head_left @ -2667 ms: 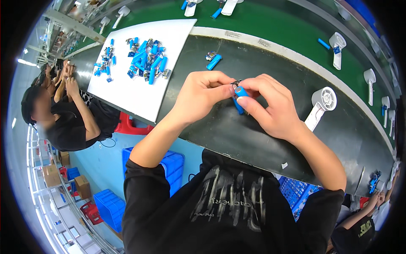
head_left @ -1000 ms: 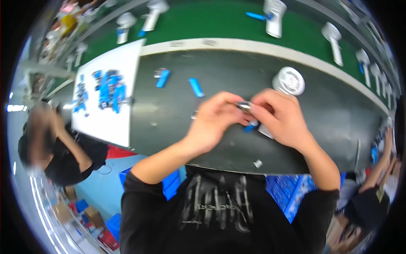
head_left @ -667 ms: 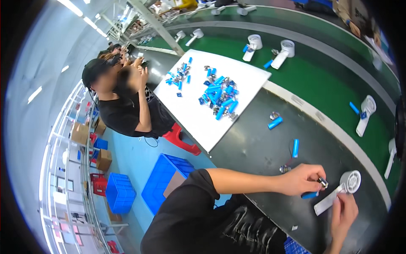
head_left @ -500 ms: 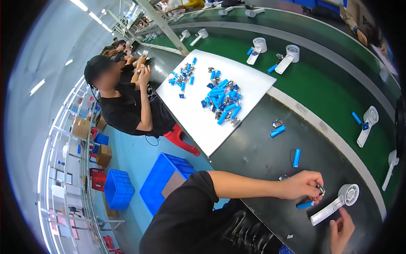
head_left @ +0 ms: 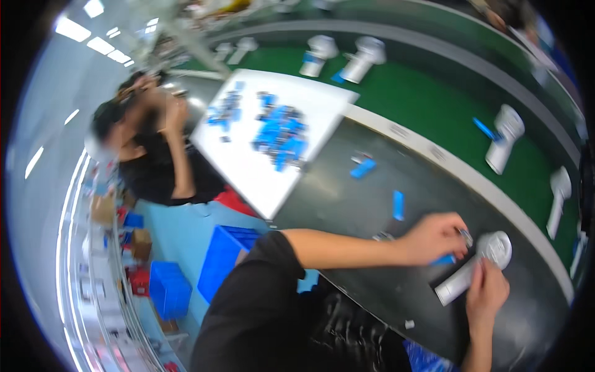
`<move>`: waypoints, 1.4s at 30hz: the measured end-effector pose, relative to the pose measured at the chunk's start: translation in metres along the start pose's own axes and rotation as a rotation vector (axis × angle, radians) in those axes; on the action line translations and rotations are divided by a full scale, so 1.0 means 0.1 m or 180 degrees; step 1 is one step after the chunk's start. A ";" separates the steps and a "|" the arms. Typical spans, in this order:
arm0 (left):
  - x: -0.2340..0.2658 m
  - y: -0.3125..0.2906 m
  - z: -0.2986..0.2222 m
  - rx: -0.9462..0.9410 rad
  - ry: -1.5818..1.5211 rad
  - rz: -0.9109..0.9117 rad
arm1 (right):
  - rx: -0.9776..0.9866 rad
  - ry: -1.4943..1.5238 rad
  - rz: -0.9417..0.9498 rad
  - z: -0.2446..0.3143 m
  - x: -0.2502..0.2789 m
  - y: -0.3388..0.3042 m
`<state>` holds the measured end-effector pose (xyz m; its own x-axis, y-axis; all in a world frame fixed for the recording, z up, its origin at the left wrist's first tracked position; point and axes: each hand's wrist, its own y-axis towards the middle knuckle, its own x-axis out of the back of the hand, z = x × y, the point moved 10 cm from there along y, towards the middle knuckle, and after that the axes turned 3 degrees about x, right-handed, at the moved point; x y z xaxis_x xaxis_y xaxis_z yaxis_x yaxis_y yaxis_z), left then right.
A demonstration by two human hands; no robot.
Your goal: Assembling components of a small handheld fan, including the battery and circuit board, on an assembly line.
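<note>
Between the fingertips of my left hand [head_left: 435, 240] is a small circuit board [head_left: 464, 237] with a metallic part, blurred by motion. A blue cylindrical battery [head_left: 442, 260] shows just under that hand. Beside it, a white handheld fan body [head_left: 455, 286] lies on the dark bench, its round head away from me and its handle angled toward me. My right hand [head_left: 488, 291] is closed at the fan's neck, thumb and fingers against it; the fingertips partly hide the neck.
Two more blue batteries [head_left: 398, 205] [head_left: 363, 168] with small parts lie on the dark bench [head_left: 334, 192]. A white board [head_left: 248, 180] bears a pile of batteries and circuit boards. White fan bodies [head_left: 505, 139] stand along the green conveyor [head_left: 427, 93]. A person in black [head_left: 158, 170] sits at left; blue bins [head_left: 168, 290] are on the floor.
My right hand has moved up to the fan's neck and closed on it. My left hand still holds the circuit board. The whole view has shifted, and the picture is now blurred.
</note>
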<state>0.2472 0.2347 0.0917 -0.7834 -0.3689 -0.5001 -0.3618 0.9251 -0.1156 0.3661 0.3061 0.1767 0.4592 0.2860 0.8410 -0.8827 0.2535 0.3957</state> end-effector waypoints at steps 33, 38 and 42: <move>-0.17 -0.10 -0.10 -0.0111 0.0930 -0.0279 | -0.0003 0.0647 0.0019 -0.08 -0.15 0.03; -0.21 -0.11 0.00 0.0328 0.0639 -0.0317 | 0.0067 0.0959 -0.0386 -0.06 -0.03 0.00; -0.22 -0.11 0.05 0.0272 0.0846 -0.0298 | 0.0119 0.0966 -0.0519 -0.05 -0.03 -0.01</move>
<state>0.2707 0.2326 0.0999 -0.8576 -0.4532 -0.2430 -0.4036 0.8861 -0.2280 0.3665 0.3096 0.1720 0.5984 0.5078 0.6198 -0.7957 0.2860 0.5339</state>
